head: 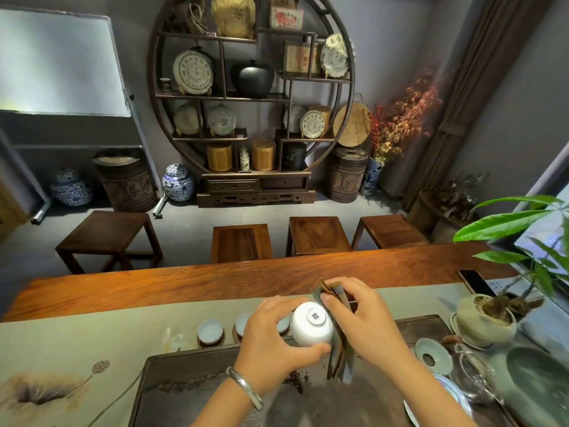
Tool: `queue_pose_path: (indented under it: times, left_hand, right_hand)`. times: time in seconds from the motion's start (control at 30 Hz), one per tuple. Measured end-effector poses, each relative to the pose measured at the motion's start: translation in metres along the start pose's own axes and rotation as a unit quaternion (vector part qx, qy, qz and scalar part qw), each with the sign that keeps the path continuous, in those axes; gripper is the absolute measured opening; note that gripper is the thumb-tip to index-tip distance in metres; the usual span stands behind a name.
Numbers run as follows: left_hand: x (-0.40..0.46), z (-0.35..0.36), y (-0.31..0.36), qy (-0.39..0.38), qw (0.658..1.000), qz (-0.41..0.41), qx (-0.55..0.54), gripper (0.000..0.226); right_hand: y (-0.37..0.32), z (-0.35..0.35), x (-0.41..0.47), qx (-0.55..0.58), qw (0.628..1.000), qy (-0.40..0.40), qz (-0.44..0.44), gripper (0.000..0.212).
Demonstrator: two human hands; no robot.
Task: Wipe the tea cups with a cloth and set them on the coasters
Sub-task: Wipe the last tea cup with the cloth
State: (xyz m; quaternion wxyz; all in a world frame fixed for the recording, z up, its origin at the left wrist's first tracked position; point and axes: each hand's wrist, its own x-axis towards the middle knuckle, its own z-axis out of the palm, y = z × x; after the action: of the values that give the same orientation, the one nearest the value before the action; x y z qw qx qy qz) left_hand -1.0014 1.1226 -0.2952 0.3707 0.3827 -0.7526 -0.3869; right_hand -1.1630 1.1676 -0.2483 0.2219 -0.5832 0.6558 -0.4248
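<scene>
Looking across the long wooden surface [215, 282] with its grey runner, the dark tea tray [191, 386] sits closest to the person, and behind its far edge there's a row of pale blue cups [210, 331] already on coasters [211, 343]. Both hands are up over the tray with the white cup [312, 325] between them, tipped so its foot faces the camera. The left hand [271, 337] grips it, thumb under the rim, fingers over the top. The right hand [360, 318] holds the folded cloth [337, 349] pressed against the cup's right side. I'd guess it lands at the right end of the row, just beyond the left hand, but the hands hide whether a free coaster is there. Gaiwan lid [432, 354] and glass pitcher [477, 377] sit off right, clear of that path.
</scene>
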Motion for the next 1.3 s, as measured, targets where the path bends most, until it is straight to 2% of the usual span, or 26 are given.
queue_pose_path:
  times: [0.33, 0.53, 0.7, 0.8, 0.9, 1.03, 1.13, 1.23, 1.3]
  left_hand:
    - [-0.012, 0.009, -0.015, 0.04, 0.998, -0.04, 0.038, 0.05]
    - [-0.014, 0.012, -0.022, 0.112, 0.989, -0.096, -0.012, 0.046]
    - [-0.013, 0.008, -0.019, 0.081, 0.993, -0.084, 0.006, 0.043]
    - [-0.013, 0.008, -0.014, 0.053, 0.996, -0.069, 0.024, 0.038]
    - [-0.012, 0.002, -0.013, 0.036, 0.997, -0.063, 0.031, 0.041]
    - [-0.01, -0.006, -0.012, 0.016, 0.998, -0.045, 0.048, 0.044]
    - [-0.012, -0.007, -0.011, 0.025, 0.998, -0.047, 0.023, 0.046]
    - [-0.014, -0.013, -0.014, 0.032, 0.998, -0.055, -0.01, 0.048]
    - [-0.015, -0.02, -0.016, 0.012, 0.999, -0.049, -0.011, 0.052]
  right_hand:
    - [0.008, 0.016, -0.021, -0.001, 0.999, 0.002, 0.033, 0.013]
    - [0.009, 0.027, -0.039, 0.024, 0.998, -0.031, 0.039, 0.016]
    - [0.004, 0.021, -0.034, 0.034, 0.999, 0.007, -0.011, 0.02]
    - [-0.002, 0.028, -0.035, -0.037, 0.994, -0.046, -0.091, 0.025]
    - [-0.001, 0.033, -0.036, -0.081, 0.986, -0.07, -0.126, 0.03]
    - [0.001, 0.027, -0.039, -0.039, 0.988, -0.076, -0.13, 0.033]
    - [0.004, 0.019, -0.04, 0.002, 0.989, -0.084, -0.118, 0.029]
    - [0.017, 0.005, -0.036, -0.044, 0.991, -0.058, -0.112, 0.027]
    - [0.027, -0.007, -0.032, -0.078, 0.993, -0.023, -0.086, 0.037]
